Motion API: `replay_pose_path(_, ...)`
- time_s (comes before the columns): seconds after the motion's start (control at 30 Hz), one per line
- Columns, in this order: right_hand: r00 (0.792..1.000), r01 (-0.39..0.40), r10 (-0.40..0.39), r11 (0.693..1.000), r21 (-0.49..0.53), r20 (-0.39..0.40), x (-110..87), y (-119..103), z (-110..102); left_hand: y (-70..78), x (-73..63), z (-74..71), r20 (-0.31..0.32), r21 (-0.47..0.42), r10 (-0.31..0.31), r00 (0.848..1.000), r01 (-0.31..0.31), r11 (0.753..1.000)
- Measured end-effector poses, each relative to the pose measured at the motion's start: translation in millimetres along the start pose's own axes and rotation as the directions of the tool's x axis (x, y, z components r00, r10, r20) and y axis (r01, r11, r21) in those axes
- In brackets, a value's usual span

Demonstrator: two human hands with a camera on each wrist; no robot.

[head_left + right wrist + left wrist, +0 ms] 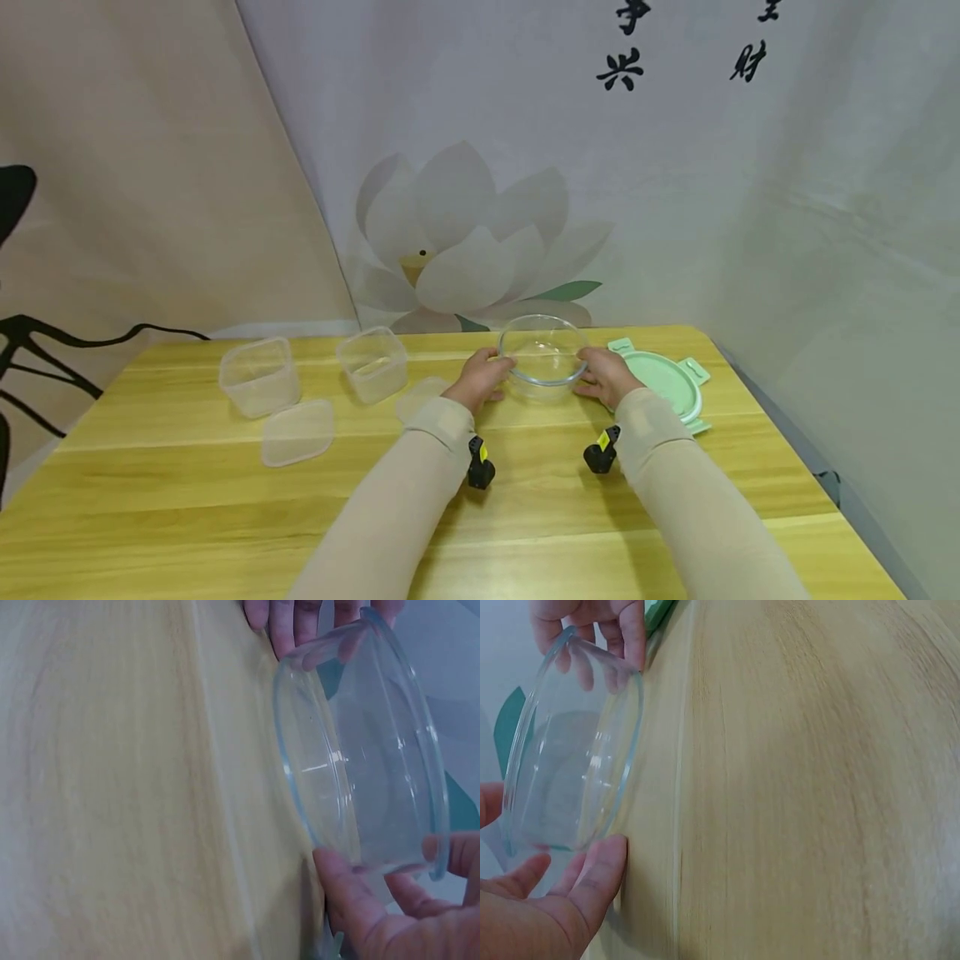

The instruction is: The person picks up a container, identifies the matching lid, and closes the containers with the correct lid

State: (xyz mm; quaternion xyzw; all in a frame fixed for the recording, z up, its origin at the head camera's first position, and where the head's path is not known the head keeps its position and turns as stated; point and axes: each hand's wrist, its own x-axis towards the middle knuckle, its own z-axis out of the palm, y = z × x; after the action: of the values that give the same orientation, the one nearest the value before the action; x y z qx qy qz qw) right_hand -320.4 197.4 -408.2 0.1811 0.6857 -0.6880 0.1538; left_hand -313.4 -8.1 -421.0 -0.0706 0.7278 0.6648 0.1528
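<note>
We see the left hand (478,380) and the right hand (606,377) holding one clear glass bowl (544,354) between them, gripping it from opposite sides, each thumb up by the rim and the other fingers lower, toward the base. The bowl stands upright, mouth upward, near the far edge of the wooden table (540,533); we cannot tell whether its base touches the wood. Both forearms wear pale sleeves (397,508), and a small black device (481,463) sits at each wrist. Just beside the right hand, partly behind its sleeve, we find a round green lid (663,383) with tabs around its edge. Next to the left hand lies a translucent lid (420,398), partly covered by that arm. Farther left we see a translucent square container (372,367), then a second container (260,379) with a flat squarish lid (297,433) just in front of it. Behind the table hangs a pale cloth (712,208) printed with a large flower (472,258) and dark written characters (621,68); at the far left runs a black cable (142,333).
</note>
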Motion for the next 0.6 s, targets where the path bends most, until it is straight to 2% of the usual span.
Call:
replay_pose_path(0.33,0.999,0.053,-0.053,0.997,-0.051,-0.002,-2.8,2.1,-0.3,-3.8,-1.0,0.9,-0.022,-0.033,0.009,1.0,-0.01,0.999)
replay_pose_path(0.6,0.995,0.102,-0.102,0.993,-0.066,-0.004,-4.3,6.5,2.3,-1.5,-7.7,1.2,-0.035,-0.06,0.028,0.999,-0.03,0.998)
